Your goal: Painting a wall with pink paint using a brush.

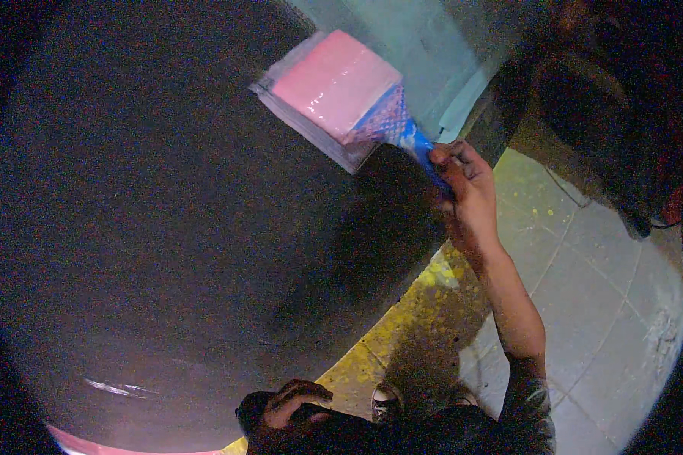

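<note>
My right hand point(463, 182) grips the blue handle point(419, 144) of a wide, flat brush-like tool. Its square pink head point(338, 83), glossy as if wet and edged with pale translucent material, is over a large dark grey surface point(167, 212) and near a pale teal panel point(425, 53). Whether the head touches either surface I cannot tell. My left hand point(292, 406) is low at the bottom center by the dark surface's edge, fingers curled beside or around something black that I cannot make out.
A tiled floor point(584, 288) with yellow paint spatters lies right of the dark surface, my shoe point(387, 402) on it below. A dark, unclear mass point(584, 106) with a cord occupies the upper right. A pink edge point(91, 444) shows at the lower left.
</note>
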Demonstrator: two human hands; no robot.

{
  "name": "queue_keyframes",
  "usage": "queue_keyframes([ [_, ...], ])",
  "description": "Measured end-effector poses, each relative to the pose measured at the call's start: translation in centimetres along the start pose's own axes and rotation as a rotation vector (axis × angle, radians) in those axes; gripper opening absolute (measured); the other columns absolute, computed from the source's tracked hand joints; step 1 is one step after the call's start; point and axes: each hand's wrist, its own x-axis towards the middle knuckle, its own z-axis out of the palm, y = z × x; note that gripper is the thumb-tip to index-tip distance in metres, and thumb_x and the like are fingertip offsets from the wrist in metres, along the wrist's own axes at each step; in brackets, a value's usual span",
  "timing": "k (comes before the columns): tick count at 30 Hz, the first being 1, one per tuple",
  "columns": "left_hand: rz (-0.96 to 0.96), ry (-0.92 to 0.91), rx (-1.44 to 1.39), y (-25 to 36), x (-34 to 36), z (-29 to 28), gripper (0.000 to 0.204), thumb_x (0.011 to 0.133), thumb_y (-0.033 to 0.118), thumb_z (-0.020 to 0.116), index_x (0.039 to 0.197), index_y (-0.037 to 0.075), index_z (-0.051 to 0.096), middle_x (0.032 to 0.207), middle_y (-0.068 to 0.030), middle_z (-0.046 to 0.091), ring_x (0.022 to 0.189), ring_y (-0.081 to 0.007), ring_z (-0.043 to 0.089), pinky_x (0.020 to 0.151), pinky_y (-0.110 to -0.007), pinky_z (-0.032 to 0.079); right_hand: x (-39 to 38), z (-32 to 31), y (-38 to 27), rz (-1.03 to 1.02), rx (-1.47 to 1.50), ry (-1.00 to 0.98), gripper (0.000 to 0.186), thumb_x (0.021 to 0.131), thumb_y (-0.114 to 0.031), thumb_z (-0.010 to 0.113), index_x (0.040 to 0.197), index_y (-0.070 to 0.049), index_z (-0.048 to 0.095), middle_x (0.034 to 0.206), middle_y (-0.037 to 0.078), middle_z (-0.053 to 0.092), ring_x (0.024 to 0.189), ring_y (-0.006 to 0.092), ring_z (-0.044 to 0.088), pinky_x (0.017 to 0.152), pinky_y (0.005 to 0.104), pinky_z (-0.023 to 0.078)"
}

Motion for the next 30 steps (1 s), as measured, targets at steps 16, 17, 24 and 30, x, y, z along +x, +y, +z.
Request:
queue_keyframes([
  [16,-0.019,0.003,0.039,-0.5,-0.1,0.3,0.024,0.065,0.008,0.064,0.088,0.005,0.058,0.092,-0.0116,0.058,0.086,-0.0250,0.055,0.077,-0.034,0.043,-0.6,-2.4,2.8,-0.008,-0.360,0.029,0.016,0.076,-0.020,0.063,0.077,-0.007,0.053,0.071,-0.004,0.050,0.060,0.0046,0.043,0.047,0.0202,0.034],
  [17,-0.023,0.008,0.021,0.4,0.3,0.2,0.025,0.066,0.007,0.065,0.089,0.005,0.057,0.094,-0.0112,0.058,0.089,-0.0251,0.055,0.079,-0.034,0.043,-0.9,-2.7,3.1,-0.015,-0.320,0.061,0.016,0.075,-0.020,0.063,0.077,-0.007,0.053,0.071,-0.004,0.051,0.060,0.0048,0.044,0.048,0.0201,0.035],
  [24,-0.014,0.006,0.033,0.4,-0.3,0.6,0.025,0.068,0.006,0.065,0.091,0.004,0.056,0.095,-0.0121,0.058,0.092,-0.0257,0.054,0.081,-0.036,0.042,-2.6,-5.4,4.7,0.143,-0.300,0.097,0.027,0.072,-0.027,0.067,0.082,-0.004,0.057,0.074,0.002,0.054,0.068,0.0111,0.046,0.061,0.0236,0.038],
  [30,-0.011,0.261,0.041,-0.7,-0.3,3.2,0.028,0.067,0.029,0.061,0.071,0.002,0.059,0.070,-0.0126,0.058,0.061,-0.0239,0.056,0.058,-0.031,0.045,-4.3,-7.0,5.1,0.147,-0.362,0.168,0.014,0.076,-0.017,0.064,0.076,-0.006,0.055,0.061,-0.003,0.050,0.048,0.0045,0.041,0.043,0.0201,0.031],
])
